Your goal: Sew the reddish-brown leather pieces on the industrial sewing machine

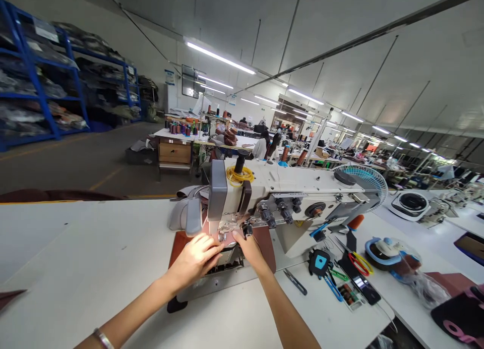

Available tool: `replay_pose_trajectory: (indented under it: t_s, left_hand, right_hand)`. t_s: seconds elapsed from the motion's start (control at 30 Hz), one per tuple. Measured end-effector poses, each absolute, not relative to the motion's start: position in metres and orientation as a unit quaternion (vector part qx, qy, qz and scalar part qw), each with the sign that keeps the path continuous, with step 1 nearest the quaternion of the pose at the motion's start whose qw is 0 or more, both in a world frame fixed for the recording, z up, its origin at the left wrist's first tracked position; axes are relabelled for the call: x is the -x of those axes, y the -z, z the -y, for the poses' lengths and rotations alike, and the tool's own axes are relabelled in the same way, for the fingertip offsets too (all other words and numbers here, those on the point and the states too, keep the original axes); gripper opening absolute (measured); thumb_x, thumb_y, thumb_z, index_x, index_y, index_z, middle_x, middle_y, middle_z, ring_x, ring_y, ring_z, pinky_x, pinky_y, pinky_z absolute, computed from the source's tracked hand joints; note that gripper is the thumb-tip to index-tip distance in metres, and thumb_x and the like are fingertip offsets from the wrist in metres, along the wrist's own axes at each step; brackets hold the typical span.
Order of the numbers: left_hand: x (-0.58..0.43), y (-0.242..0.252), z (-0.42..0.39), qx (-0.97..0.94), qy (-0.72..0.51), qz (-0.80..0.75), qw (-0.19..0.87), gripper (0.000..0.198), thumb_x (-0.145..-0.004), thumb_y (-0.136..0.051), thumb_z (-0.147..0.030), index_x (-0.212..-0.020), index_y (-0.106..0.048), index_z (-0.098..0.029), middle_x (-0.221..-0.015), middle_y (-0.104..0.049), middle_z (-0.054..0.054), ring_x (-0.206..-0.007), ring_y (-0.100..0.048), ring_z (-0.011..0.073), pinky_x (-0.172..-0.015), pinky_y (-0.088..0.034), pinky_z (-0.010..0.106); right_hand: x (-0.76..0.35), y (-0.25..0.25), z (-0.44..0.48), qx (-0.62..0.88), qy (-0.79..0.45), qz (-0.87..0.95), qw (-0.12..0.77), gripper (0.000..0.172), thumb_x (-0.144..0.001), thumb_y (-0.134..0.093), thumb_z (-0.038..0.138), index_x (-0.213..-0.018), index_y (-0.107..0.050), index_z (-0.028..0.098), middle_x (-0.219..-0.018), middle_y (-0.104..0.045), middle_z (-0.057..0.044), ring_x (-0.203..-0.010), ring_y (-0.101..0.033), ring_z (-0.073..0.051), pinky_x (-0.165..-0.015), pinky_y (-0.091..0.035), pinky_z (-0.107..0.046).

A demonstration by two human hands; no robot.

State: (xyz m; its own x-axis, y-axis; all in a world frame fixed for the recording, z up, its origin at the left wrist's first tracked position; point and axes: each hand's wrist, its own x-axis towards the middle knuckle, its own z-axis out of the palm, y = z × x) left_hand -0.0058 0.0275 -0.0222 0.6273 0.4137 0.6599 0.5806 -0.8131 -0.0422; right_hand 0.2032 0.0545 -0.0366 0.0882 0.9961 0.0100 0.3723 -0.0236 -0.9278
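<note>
A white industrial sewing machine [287, 192] stands on the white table [94, 258] in front of me. A reddish-brown piece of material [268, 248] lies under its needle area. My left hand [196, 260] lies flat on this material just left of the presser foot, fingers together. My right hand [247, 248] rests on the material right under the needle head, fingertips close to the foot. Whether either hand pinches the material is hidden. A yellow coil [239, 175] sits on top of the machine.
Right of the machine lie snips [295, 282], red-handled scissors [357, 260], a phone [365, 286] and a small fan [363, 180]. Blue storage racks [41, 81] line the far left wall. Other work tables with thread cones [181, 129] and people stand behind.
</note>
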Motion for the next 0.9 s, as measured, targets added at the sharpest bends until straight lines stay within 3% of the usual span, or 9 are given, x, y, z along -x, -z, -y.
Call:
replay_pose_trajectory:
  t_s: [0.1,0.43,0.53,0.73,0.9]
  left_hand:
    - [0.010,0.024,-0.033,0.892,0.333,0.278,0.128,0.022,-0.097,-0.047,-0.015,-0.110,-0.064,-0.021,-0.097,-0.070,0.004,-0.088,-0.060,0.0192,-0.082,-0.048,0.034]
    - [0.007,0.018,-0.032,0.874,0.365,0.299,0.117,0.016,-0.099,-0.047,-0.017,-0.094,-0.062,-0.018,-0.093,-0.070,0.005,-0.087,-0.061,0.0182,-0.081,-0.047,0.031]
    - [0.007,0.021,-0.035,0.871,0.368,0.311,0.097,0.018,-0.100,-0.046,-0.019,-0.094,-0.062,-0.019,-0.094,-0.070,0.004,-0.089,-0.061,0.0182,-0.083,-0.047,0.032]
    - [0.004,0.022,-0.025,0.864,0.366,0.343,0.047,0.021,-0.099,-0.045,-0.020,-0.095,-0.066,-0.019,-0.098,-0.072,0.007,-0.094,-0.063,0.0199,-0.087,-0.050,0.036]
    - [0.058,0.026,-0.024,0.855,0.375,0.359,-0.006,0.024,-0.098,-0.045,-0.023,-0.103,-0.069,-0.020,-0.111,-0.072,0.007,-0.111,-0.062,0.0175,-0.102,-0.048,0.034]
  right_hand:
    - [-0.201,0.048,-0.071,0.553,-0.444,0.525,0.471,0.031,-0.076,-0.065,0.047,-0.087,-0.068,0.018,-0.087,-0.073,-0.005,-0.093,-0.062,-0.024,-0.085,-0.047,-0.033]
    - [-0.196,0.063,-0.089,0.531,-0.490,0.461,0.516,0.026,-0.074,-0.067,0.042,-0.080,-0.068,0.016,-0.077,-0.071,-0.001,-0.084,-0.062,-0.022,-0.077,-0.049,-0.030]
    - [-0.196,0.067,-0.089,0.518,-0.529,0.397,0.542,0.033,-0.072,-0.068,0.047,-0.080,-0.068,0.015,-0.073,-0.070,-0.002,-0.079,-0.065,-0.021,-0.072,-0.050,-0.029]
    - [-0.189,0.089,-0.092,0.510,-0.548,0.351,0.562,0.058,-0.067,-0.053,0.077,-0.080,-0.062,0.021,-0.070,-0.071,-0.006,-0.070,-0.068,-0.023,-0.061,-0.053,-0.033]
    - [-0.187,0.100,-0.110,0.485,-0.529,0.400,0.569,0.056,-0.054,-0.062,0.077,-0.069,-0.056,0.023,-0.059,-0.066,-0.003,-0.062,-0.067,-0.025,-0.061,-0.055,-0.038]
